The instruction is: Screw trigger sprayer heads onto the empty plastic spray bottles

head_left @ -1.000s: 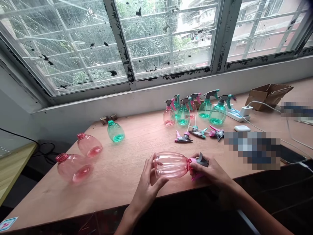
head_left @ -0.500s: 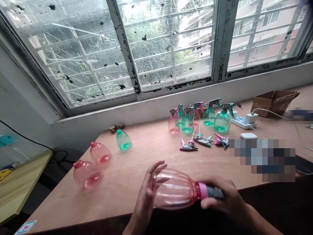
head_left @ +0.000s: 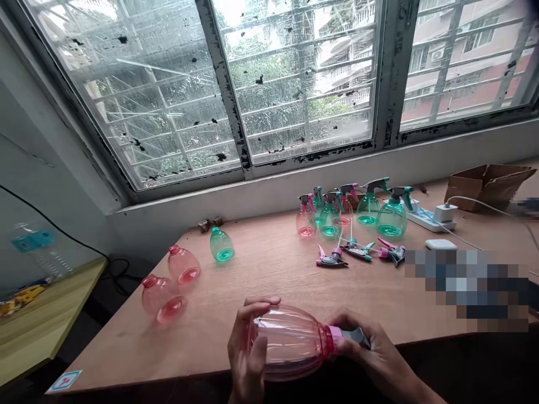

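A pink ribbed spray bottle (head_left: 290,342) lies on its side at the near edge of the wooden table (head_left: 273,275). My left hand (head_left: 246,350) wraps its fingers round the bottle's base end. My right hand (head_left: 370,359) is closed on the grey and pink spray head (head_left: 351,336) at the bottle's neck. Both hands hold the bottle just above the table edge.
Two empty pink bottles (head_left: 172,283) and one green bottle (head_left: 222,246) lie at the left. Several assembled spray bottles (head_left: 357,209) stand by the window sill, with three loose spray heads (head_left: 357,252) before them. A power strip (head_left: 433,219) and cardboard box (head_left: 488,182) sit at right.
My left hand, its fingers lifted off half a second ago, has closed round the bottle's base again. The view has tilted up and shifted, so the bottle sits lower in frame.
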`<state>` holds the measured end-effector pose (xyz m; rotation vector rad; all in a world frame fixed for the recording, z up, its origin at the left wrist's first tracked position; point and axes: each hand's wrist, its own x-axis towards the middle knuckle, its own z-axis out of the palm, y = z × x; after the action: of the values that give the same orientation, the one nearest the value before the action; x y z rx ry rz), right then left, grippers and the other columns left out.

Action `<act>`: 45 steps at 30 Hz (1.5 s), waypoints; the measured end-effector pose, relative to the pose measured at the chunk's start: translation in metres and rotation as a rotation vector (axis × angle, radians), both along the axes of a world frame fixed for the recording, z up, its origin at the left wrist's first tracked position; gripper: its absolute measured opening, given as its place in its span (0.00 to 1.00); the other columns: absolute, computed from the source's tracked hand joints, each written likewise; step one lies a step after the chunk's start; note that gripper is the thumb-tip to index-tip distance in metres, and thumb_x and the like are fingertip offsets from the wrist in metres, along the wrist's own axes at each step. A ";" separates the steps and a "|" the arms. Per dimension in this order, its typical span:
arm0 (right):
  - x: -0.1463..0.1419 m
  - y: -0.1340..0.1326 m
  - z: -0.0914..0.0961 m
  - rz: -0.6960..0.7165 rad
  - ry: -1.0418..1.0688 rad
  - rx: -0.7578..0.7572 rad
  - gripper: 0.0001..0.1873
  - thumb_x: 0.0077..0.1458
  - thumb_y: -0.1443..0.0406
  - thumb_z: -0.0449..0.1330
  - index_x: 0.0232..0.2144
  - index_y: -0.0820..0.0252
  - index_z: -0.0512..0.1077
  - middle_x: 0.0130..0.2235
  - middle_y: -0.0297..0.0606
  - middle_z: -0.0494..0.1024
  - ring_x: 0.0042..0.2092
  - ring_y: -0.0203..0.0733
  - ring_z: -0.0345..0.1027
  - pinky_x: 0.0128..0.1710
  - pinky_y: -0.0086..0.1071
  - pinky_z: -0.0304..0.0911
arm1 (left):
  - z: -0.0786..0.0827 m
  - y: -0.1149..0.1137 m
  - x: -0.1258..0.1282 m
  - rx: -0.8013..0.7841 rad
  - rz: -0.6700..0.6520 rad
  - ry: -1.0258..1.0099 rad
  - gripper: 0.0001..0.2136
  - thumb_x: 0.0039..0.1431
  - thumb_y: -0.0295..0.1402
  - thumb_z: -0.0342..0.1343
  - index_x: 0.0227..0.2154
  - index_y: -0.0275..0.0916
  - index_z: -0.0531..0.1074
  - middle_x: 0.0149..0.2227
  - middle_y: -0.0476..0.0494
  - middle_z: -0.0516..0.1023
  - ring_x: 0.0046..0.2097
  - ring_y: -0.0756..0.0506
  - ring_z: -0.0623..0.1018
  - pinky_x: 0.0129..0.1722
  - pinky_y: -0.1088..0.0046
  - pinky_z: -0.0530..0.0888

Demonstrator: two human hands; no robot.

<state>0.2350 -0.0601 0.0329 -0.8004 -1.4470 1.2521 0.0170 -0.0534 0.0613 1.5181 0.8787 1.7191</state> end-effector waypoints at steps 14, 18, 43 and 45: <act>-0.009 0.158 0.116 -0.200 -0.757 0.452 0.09 0.61 0.59 0.63 0.39 0.59 0.76 0.30 0.36 0.83 0.26 0.40 0.76 0.25 0.30 0.67 | -0.037 0.057 -0.033 -0.365 -0.043 0.178 0.24 0.66 0.46 0.52 0.60 0.42 0.55 0.63 0.31 0.63 0.59 0.38 0.72 0.60 0.54 0.67; -0.020 0.233 0.141 -0.361 -0.856 0.407 0.09 0.62 0.62 0.62 0.43 0.60 0.75 0.34 0.38 0.83 0.34 0.44 0.78 0.36 0.35 0.71 | -0.047 0.055 -0.031 -0.322 -0.128 0.288 0.28 0.65 0.44 0.54 0.62 0.43 0.53 0.64 0.32 0.61 0.57 0.40 0.72 0.61 0.55 0.67; -0.013 0.286 0.112 -0.549 -0.985 0.596 0.20 0.64 0.62 0.60 0.56 0.59 0.67 0.55 0.45 0.73 0.50 0.49 0.73 0.49 0.47 0.71 | -0.017 0.047 -0.041 -0.201 0.052 0.442 0.23 0.65 0.39 0.54 0.61 0.46 0.57 0.63 0.38 0.63 0.63 0.36 0.65 0.64 0.48 0.60; -0.004 0.268 0.112 -0.540 -0.948 0.668 0.23 0.65 0.62 0.58 0.60 0.60 0.63 0.59 0.49 0.69 0.56 0.52 0.69 0.54 0.47 0.67 | 0.004 0.043 -0.067 -0.071 0.395 0.407 0.19 0.66 0.39 0.52 0.58 0.46 0.61 0.61 0.40 0.64 0.65 0.35 0.62 0.66 0.46 0.53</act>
<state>0.2310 0.2078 0.1450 -1.2504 -2.0081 -0.1159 -0.0499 -0.0100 0.0651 1.7656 1.5178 1.6384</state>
